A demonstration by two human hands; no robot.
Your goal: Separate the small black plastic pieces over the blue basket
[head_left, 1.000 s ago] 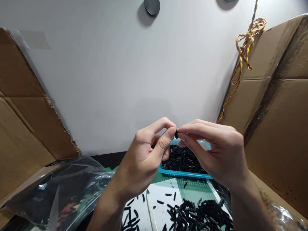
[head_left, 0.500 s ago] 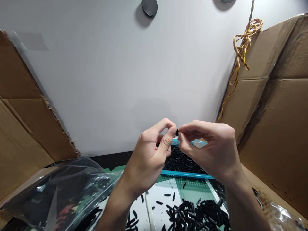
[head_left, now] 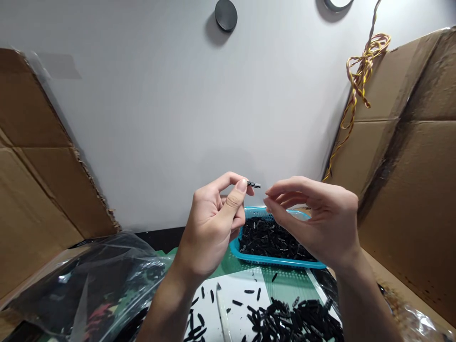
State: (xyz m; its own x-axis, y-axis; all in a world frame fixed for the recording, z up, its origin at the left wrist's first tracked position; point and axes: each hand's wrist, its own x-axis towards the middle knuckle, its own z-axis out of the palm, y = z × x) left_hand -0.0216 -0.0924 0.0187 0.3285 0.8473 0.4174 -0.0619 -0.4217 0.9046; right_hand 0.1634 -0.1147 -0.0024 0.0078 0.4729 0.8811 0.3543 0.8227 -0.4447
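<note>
A small dark part [head_left: 254,185] sticks out to the right from between the thumb and forefinger of my left hand [head_left: 213,223]. Just right of it, my right hand [head_left: 315,213] has its thumb and fingertips slightly apart, with nothing visible between them. Behind and below the hands, a blue basket [head_left: 270,261] holds many small black pieces [head_left: 272,240]. Nearer to me, a loose heap of similar black pieces [head_left: 294,320] lies on white paper and a green mat, with several more pieces scattered to the left.
A white pen-like tool [head_left: 223,313] lies on the white sheet [head_left: 238,282]. A clear plastic bag [head_left: 117,266] sits at the left. Cardboard panels [head_left: 39,175] [head_left: 420,180] flank both sides, and twisted wires [head_left: 363,71] hang at the upper right.
My hands have moved apart. My left hand has shifted left with the small part, which now shows more fully, and my right fingertips have come away from it and opened.
</note>
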